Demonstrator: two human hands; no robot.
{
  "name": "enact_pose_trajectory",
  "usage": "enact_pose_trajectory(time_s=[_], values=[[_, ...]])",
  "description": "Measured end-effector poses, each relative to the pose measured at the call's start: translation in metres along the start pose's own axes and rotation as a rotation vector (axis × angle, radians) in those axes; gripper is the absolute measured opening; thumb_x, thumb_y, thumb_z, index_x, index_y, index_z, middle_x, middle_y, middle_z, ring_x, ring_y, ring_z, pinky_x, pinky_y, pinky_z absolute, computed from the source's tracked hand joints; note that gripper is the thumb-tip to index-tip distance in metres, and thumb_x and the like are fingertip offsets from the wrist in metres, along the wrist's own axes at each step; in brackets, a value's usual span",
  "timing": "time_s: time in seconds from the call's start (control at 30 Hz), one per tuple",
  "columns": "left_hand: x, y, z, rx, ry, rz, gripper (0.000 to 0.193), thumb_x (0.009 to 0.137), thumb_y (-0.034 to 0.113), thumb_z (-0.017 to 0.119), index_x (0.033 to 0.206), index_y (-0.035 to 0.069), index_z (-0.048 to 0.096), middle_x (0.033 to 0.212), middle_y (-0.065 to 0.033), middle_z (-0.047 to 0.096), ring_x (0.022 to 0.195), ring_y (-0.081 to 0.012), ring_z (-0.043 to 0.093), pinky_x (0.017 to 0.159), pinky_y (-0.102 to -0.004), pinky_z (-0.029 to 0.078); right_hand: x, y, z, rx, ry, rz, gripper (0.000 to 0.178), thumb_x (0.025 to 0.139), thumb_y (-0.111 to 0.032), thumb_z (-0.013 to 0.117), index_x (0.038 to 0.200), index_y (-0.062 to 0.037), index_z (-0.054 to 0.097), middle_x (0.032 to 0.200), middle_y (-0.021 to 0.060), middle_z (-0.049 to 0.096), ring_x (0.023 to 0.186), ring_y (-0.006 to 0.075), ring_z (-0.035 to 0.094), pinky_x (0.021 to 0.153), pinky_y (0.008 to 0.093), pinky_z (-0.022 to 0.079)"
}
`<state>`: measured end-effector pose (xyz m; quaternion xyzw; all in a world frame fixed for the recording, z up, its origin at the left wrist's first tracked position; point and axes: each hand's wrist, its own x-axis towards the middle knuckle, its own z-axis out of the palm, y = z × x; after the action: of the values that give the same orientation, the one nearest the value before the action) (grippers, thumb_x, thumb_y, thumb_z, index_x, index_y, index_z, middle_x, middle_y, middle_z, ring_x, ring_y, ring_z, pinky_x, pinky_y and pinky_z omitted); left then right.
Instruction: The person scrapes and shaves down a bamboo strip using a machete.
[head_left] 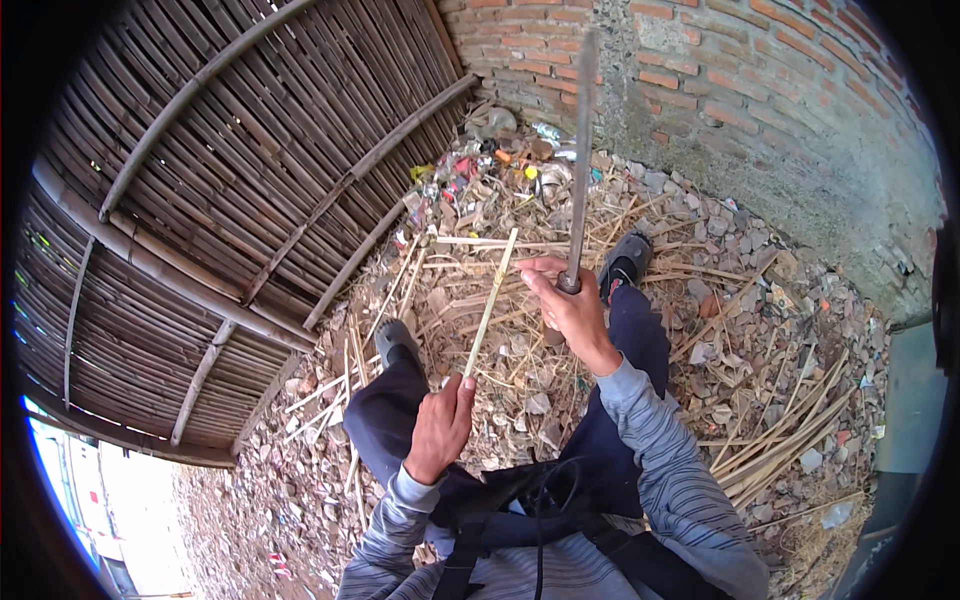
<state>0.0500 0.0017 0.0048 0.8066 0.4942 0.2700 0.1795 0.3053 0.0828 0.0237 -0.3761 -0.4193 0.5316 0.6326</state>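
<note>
My left hand (440,428) is closed around the lower end of a thin, pale bamboo strip (492,300), which slants up and away over the ground between my legs. To the right of it, my right hand (578,318) grips the dark handle of a machete (582,160). Its long, narrow blade points up and away, nearly upright in the picture, and the tip looks blurred. Strip and blade are apart from each other. The part of the handle inside my right fist is hidden.
A bamboo-slat wall (250,150) leans along the left. Ahead and to the right stands a brick wall (740,110). Split bamboo strips (790,430) lie on the stony ground at right, with more around my shoes. Coloured litter (500,165) is heaped in the far corner.
</note>
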Motion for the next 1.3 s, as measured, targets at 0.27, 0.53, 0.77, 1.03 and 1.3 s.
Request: enact_pose_trajectory(time_s=[0.27,0.53,0.77,1.03,1.3], values=[[0.002,-0.013,0.0,-0.055,0.026,-0.028,0.031,0.112,0.024,0.05,0.092,0.001,0.058,0.063,-0.0252,0.054,0.061,-0.0495,0.055,0.058,-0.0566,0.041,0.033,-0.007,0.004,-0.084,0.011,0.033,0.019,0.096,-0.017,0.079,0.106,-0.0017,0.073,0.09,0.0034,0.077,0.047,0.0001,0.045,0.041,0.0226,0.03],[-0.012,-0.04,-0.015,0.055,-0.046,0.069,0.022,0.108,0.006,0.052,0.126,-0.006,0.053,0.088,-0.0186,0.057,0.062,-0.0371,0.053,0.054,-0.0485,0.038,0.036,-0.006,0.044,-0.223,-0.015,0.044,0.026,0.095,-0.027,0.081,0.1,-0.002,0.075,0.062,-0.0053,0.06,0.047,0.0014,0.042,0.043,0.0255,0.028],[-0.018,-0.009,-0.057,-0.408,-0.014,-0.174,0.043,0.112,0.034,0.049,0.093,-0.002,0.061,0.062,-0.0244,0.054,0.063,-0.0474,0.059,0.059,-0.0523,0.041,0.018,-0.038,0.077,-0.227,-0.034,-0.07,0.025,0.095,-0.023,0.082,0.099,-0.0002,0.072,0.059,-0.0068,0.054,0.043,0.0021,0.042,0.041,0.0243,0.026],[-0.037,0.001,-0.079,-0.412,0.029,-0.138,0.045,0.112,0.036,0.048,0.094,-0.003,0.061,0.063,-0.0236,0.056,0.064,-0.0478,0.06,0.061,-0.0511,0.042,-0.003,-0.064,0.099,-0.263,-0.096,-0.055,0.024,0.097,-0.022,0.079,0.1,0.0003,0.072,0.058,-0.0082,0.05,0.044,0.0025,0.042,0.042,0.0252,0.028],[-0.044,0.005,-0.089,-0.658,-0.094,-0.124,0.044,0.114,0.036,0.048,0.086,0.004,0.055,0.062,0.0015,0.047,0.053,-0.0093,0.044,0.052,-0.0302,0.038,-0.019,-0.091,0.107,-0.12,-0.14,-0.059,0.019,0.096,-0.015,0.077,0.099,0.0003,0.066,0.059,-0.0069,0.048,0.043,0.0025,0.04,0.042,0.0247,0.029]])
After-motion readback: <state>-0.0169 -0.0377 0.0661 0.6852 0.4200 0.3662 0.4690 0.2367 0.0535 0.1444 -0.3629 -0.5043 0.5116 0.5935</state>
